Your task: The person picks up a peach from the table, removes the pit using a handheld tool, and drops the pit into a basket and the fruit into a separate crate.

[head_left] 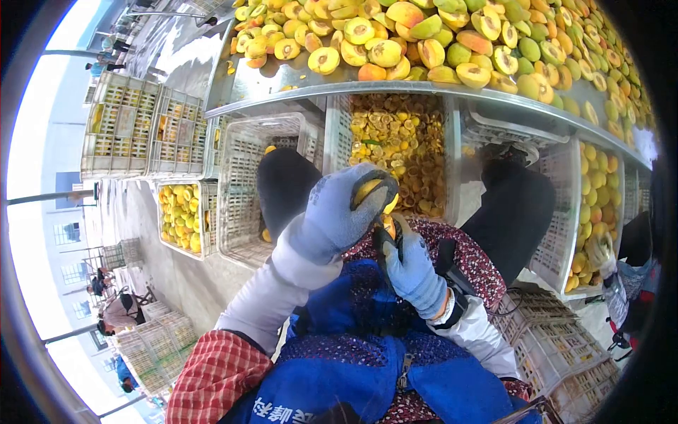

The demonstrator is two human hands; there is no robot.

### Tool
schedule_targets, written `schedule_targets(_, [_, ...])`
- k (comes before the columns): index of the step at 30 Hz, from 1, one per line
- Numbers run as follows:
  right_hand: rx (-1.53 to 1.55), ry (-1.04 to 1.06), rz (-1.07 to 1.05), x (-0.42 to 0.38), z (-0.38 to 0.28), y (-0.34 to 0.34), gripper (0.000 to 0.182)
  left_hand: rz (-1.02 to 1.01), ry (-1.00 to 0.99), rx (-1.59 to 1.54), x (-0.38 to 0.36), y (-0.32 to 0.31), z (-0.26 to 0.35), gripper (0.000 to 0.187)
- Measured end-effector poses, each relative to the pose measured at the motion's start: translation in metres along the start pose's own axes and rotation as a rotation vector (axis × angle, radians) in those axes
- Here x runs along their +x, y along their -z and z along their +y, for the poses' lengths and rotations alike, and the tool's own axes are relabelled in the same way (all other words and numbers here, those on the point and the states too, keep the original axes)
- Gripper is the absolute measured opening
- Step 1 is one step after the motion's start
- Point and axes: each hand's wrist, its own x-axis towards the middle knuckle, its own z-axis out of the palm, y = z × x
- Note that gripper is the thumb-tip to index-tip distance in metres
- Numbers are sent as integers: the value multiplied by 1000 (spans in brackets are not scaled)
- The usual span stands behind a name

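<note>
My left hand (pixel 346 208), in a grey-blue glove with dark fingertips, is closed around a yellow peach (pixel 367 191) above my lap. Just below and to the right, my right hand (pixel 415 272) in a similar glove is closed, its fingertips close to the fruit. A small orange-yellow piece (pixel 389 225) shows between the two hands. Whether the right hand grips this piece or a tool is hidden by the fingers. Beneath the hands, between my knees, a crate (pixel 339 134) holds many scooped-out yellow bits and peels.
A metal table (pixel 282 95) heaped with halved peaches (pixel 385 53) spans the front. A white crate (pixel 233 191) stands left of my knee, beside a crate of yellow fruit (pixel 182 219). Another fruit-filled crate (pixel 597 205) is at right. Stacked crates (pixel 123 127) and people stand farther left.
</note>
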Motion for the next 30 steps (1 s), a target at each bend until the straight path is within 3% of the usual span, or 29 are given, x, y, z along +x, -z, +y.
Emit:
schedule_targets(1, [13,80,40,-6,9,-6,42,8,-44,42,0,-1,-2,22])
schedule_targets(5, [203,-3,115,-12,14,-19,32,49,-150,41,2,-2,-2,24])
schedule_targets(7, [1196,-769,-255,3,-16,6,31,70,-204,2,4,-3,-4,23])
schedule_targets(10, [1428,-870,-344,9,-26,15,38,96,-274,-60,6,-7,-8,24])
schedule_targets(14, [1615,-943,-440,9,-22,18,42,119,-290,-91,7,-11,-15,24])
schedule_targets(16, [2106,-978,-608,8,-13,13,44,125,-294,-137,6,-13,-17,24])
schedule_targets(17, [2104,-976,-613,8,-10,11,44,130,-293,-183,5,-14,-19,24])
schedule_targets(19, [2292,-797,-739,9,-7,8,46,149,-280,-237,3,-19,-25,24])
schedule_targets(21, [2297,-817,-723,5,-6,7,46,163,-141,-407,-1,-27,-25,24])
schedule_targets(26, [2258,-815,-676,-2,-1,4,45,169,-111,-461,-5,-34,-30,24])
schedule_targets(28, [2321,-743,-751,-2,-1,4,45,179,-116,-444,-7,-33,-24,24])
schedule_targets(30, [2341,-746,-766,-3,-2,5,45,172,-289,-98,-6,-26,-16,24])
